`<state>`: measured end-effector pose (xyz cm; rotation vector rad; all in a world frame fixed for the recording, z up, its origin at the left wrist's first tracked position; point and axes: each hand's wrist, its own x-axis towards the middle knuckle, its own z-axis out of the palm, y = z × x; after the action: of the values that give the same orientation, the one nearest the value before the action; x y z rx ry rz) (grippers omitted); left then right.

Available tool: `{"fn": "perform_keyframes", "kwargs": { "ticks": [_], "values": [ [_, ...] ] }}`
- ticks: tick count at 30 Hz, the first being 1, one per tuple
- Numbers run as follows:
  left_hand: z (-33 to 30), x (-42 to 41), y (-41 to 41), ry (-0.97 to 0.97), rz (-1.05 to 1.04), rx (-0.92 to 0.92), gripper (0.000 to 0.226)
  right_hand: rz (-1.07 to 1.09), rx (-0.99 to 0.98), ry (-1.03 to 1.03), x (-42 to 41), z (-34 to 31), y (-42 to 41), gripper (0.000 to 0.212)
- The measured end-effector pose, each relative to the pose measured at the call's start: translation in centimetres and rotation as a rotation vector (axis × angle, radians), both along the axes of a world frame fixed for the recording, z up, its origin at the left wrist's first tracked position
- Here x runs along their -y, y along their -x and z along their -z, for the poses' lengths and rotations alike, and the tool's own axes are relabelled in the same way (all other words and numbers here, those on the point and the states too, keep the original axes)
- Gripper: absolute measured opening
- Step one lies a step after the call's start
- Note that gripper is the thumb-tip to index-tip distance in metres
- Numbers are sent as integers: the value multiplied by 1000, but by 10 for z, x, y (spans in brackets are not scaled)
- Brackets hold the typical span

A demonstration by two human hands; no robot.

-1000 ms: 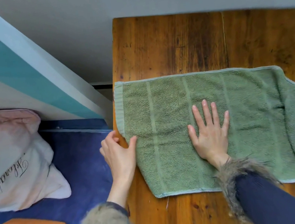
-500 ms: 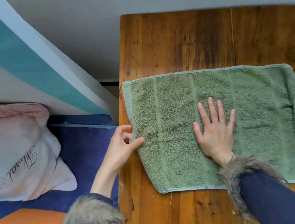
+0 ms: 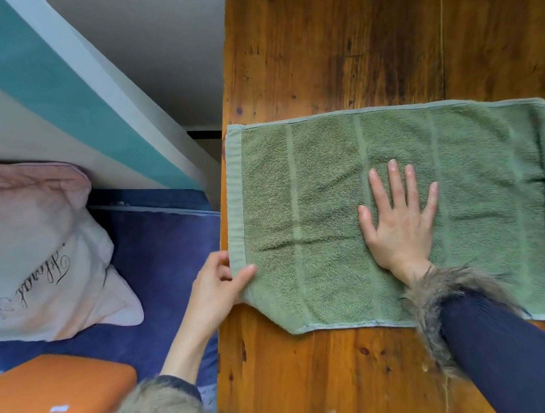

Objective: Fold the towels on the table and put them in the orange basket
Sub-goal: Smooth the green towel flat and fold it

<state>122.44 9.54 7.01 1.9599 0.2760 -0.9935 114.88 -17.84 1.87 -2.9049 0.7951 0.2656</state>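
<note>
Left hand (image 3: 217, 288) pinching left hem of green towel (image 3: 327, 220): thumb on top of cloth, fingers curled under the edge. Right hand (image 3: 400, 221) flat, fingers straight and spread, pressing mid-towel to the right of the pinch; holds nothing.

Towel spread on wooden table (image 3: 330, 48), left hem at or just past table edge right at the pinch. Corner nearer the body than the pinch already pulled in, slanting. Right of the pressing palm, more green cloth, lying unevenly and running out of frame; whether same towel or a second one, cannot tell.

Orange basket (image 3: 51, 398) off the table, left of and nearer the body than the pinch, on blue surface (image 3: 160, 254). Pillow (image 3: 29, 246) left of the pinch, well apart.

Judged step: start of fold, hem to be carried rightward over the palm.

Risks, judged:
- Pinch sits on one point of hem only. Far corner likely to lag or droop on lift; fold comes out skewed.
- Slanted near corner folds in crooked unless squared first.
- Palm lying in the fold path; late withdrawal traps hand or rucks the layer.
- Light palm pressure plus a pull on the hem drags whole towel toward table edge.
- Uneven cloth beyond the palm may snag the arriving hem.
</note>
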Motion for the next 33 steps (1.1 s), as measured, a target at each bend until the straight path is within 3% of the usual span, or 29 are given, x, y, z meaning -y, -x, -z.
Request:
{"fn": "perform_keyframes", "kwargs": {
  "ticks": [3,8,11,13,18,24,29,33],
  "values": [
    [2,-13,12,-79,21,-9,12,-1,0,-7,0,1,1,63],
    [2,-14,20,-284,185,274,17,-1,-7,1,0,2,0,63],
    [1,-10,25,-450,177,453,8,-7,9,-2,0,2,0,62],
    [-1,0,23,-516,156,560,17,-15,12,-5,-1,1,-1,62],
    [0,70,28,-409,447,757,40,-40,-39,-32,0,-4,-1,61],
    [19,171,53,-376,792,747,55,-88,63,-180,36,-35,27,54],
    [22,233,84,-334,898,894,59,200,322,-82,104,-59,87,49],
    [23,276,112,-327,1086,899,59,425,127,-118,159,-57,132,60]
  ]
}}
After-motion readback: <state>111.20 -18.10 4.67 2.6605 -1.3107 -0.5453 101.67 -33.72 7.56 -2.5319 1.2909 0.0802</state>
